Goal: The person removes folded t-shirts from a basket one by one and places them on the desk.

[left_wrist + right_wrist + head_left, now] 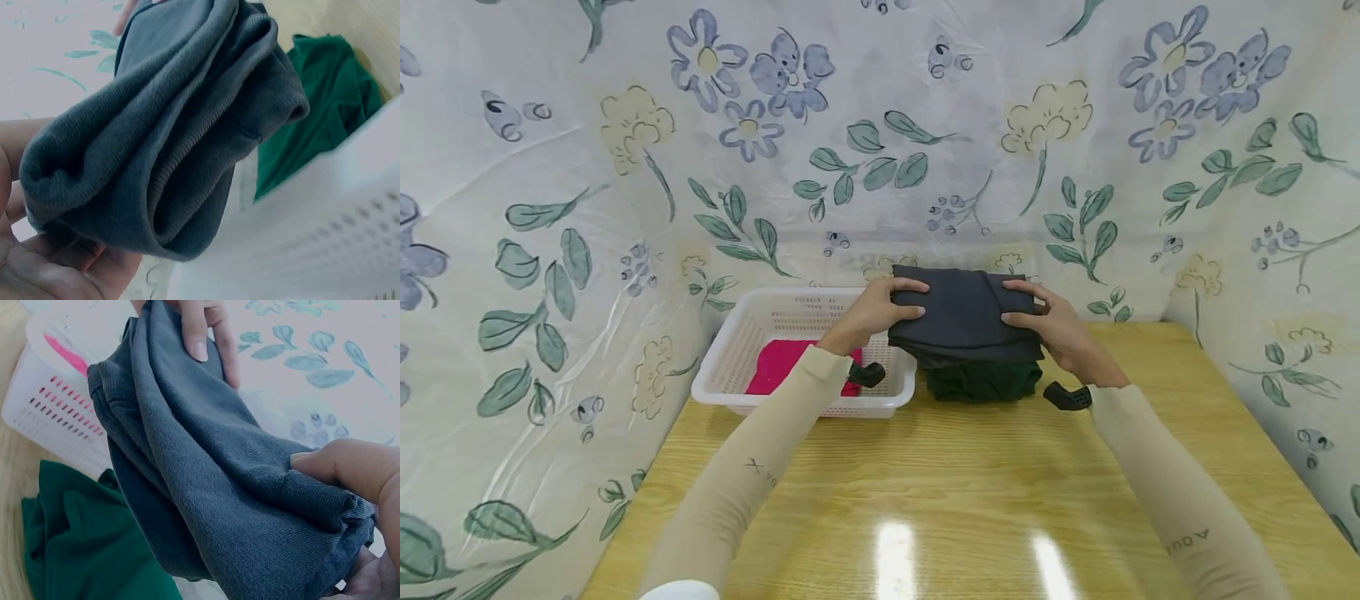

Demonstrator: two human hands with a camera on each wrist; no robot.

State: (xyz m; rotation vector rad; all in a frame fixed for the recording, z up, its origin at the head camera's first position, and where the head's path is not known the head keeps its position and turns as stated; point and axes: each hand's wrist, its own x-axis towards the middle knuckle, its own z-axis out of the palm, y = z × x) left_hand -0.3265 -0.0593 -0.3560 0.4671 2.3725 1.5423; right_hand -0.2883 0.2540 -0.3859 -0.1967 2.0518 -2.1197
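Observation:
A folded dark grey garment (962, 312) is held up between both hands, its layers showing at the near edge. My left hand (880, 310) grips its left end, thumb and fingers around the fold, as the left wrist view also shows. At the opposite end my right hand (1056, 329) pinches it, with the thumb (350, 465) on top and other fingers beneath. Behind and below the garment lies a folded dark green cloth (985, 382) on the table. In the right wrist view, the grey garment is apart from the green cloth (94, 544).
A white perforated plastic basket (715, 387) stands on the left, under my left forearm, with a bright pink cloth (775, 367) inside. Everything rests on a wooden table (940, 483). A flower-patterned sheet (880, 125) hangs behind and at the sides.

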